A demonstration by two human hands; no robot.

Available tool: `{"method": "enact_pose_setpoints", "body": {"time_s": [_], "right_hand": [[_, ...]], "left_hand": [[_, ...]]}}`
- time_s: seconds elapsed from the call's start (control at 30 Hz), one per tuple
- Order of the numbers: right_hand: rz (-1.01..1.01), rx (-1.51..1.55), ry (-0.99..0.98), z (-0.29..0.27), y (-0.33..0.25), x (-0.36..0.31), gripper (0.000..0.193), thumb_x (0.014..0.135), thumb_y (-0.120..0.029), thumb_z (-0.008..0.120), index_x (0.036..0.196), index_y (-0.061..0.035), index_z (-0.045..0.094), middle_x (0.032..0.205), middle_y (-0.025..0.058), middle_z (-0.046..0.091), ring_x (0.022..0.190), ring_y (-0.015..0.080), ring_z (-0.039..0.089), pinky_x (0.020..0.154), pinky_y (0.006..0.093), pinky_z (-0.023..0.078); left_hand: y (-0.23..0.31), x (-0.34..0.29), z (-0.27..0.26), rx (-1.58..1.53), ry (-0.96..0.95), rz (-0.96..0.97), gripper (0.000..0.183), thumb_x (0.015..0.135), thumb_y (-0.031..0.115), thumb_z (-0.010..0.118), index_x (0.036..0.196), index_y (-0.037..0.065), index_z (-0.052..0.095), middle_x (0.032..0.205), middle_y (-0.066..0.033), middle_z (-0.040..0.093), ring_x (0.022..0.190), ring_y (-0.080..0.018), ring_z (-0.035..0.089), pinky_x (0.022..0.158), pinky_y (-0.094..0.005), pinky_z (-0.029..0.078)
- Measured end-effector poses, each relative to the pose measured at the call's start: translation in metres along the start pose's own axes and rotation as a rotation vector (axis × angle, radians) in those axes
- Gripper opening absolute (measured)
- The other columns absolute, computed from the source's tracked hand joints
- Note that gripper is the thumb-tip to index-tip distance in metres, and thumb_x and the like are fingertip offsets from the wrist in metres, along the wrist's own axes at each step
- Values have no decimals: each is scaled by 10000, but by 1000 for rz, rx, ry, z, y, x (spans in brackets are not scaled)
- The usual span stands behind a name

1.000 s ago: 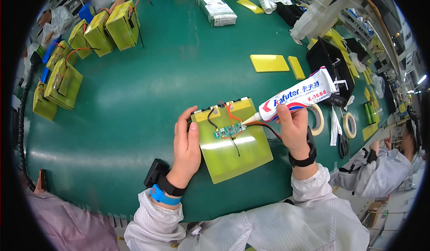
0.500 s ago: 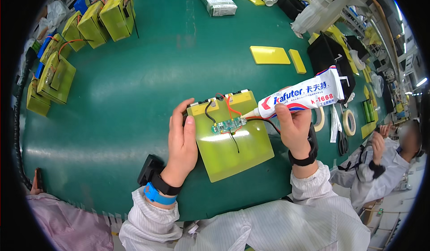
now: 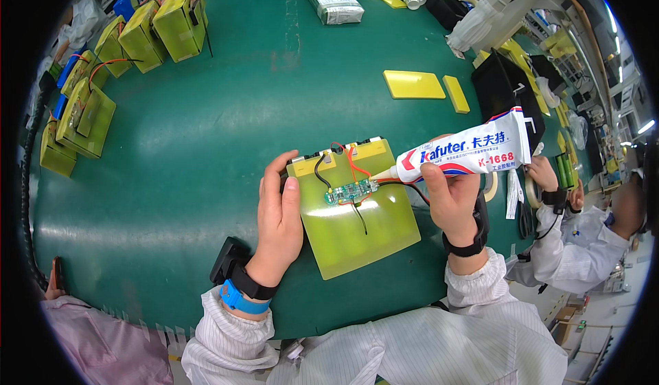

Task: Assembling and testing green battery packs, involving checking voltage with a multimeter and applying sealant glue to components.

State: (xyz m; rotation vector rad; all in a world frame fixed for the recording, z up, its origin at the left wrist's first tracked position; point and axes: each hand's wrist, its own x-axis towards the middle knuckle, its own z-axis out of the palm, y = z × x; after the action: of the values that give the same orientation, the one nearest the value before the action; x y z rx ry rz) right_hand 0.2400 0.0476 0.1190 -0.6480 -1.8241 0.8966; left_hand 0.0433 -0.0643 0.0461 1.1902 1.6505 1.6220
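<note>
Lower centre of the frame: a boxy yellow-green film-wrapped battery pack [image 3: 364, 244] sits on the green surface [image 3: 206, 179], slightly turned, with a small green circuit board [image 3: 349, 192] on its upper face. Left hand [image 3: 278, 213] lies along the pack's left side, partly open, fingers reaching the upper corner, thumb by the edge; whether it presses or merely rests, cannot tell. Right hand [image 3: 453, 203], right of centre, is closed round the body of a white, blue and red squeeze tube [image 3: 463, 153], thumb on the near face; its pale tapered nozzle [image 3: 386, 174] points down-left, tip at or just above the board's right end. Tube looks light, soft-walled, plump enough to yield under the thumb; best held mid-body, lightly, since a hard pinch would likely push out too much. Pack probably heavy and stiff, the glossy wrap perhaps slick; take it by the opposite side walls, palms flat. Board and solder points look fragile; the thin black wire [image 3: 319, 171] and orange-red wires [image 3: 353, 165] make poor handles, apt to tear loose. Similar yellow-green packs [image 3: 180, 28] stand at upper left.
</note>
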Motion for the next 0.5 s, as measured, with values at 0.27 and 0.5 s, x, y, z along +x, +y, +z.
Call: {"method": "enact_pose_setpoints", "body": {"time_s": [0.27, 0.5], "right_hand": [[1, 3, -2, -3, 0, 2, 76, 834, -68, 675, 850, 4, 692, 789, 70, 694, 723, 152, 650, 651, 253, 478], [15, 46, 3, -2, 3, 1, 74, 833, -65, 677, 853, 5, 690, 804, 75, 691, 727, 149, 647, 647, 256, 482]], "left_hand": [[1, 0, 0, -2, -4, -8, 342, 997, 203, 359, 1277, 32, 454, 1138, -151, 511, 1048, -255, 486, 943, -341, 369], [3, 0, -1, 6, -7, -15, 346, 998, 208, 360, 1286, 40, 451, 1150, -149, 510, 1060, -253, 487, 946, -337, 369]]}}
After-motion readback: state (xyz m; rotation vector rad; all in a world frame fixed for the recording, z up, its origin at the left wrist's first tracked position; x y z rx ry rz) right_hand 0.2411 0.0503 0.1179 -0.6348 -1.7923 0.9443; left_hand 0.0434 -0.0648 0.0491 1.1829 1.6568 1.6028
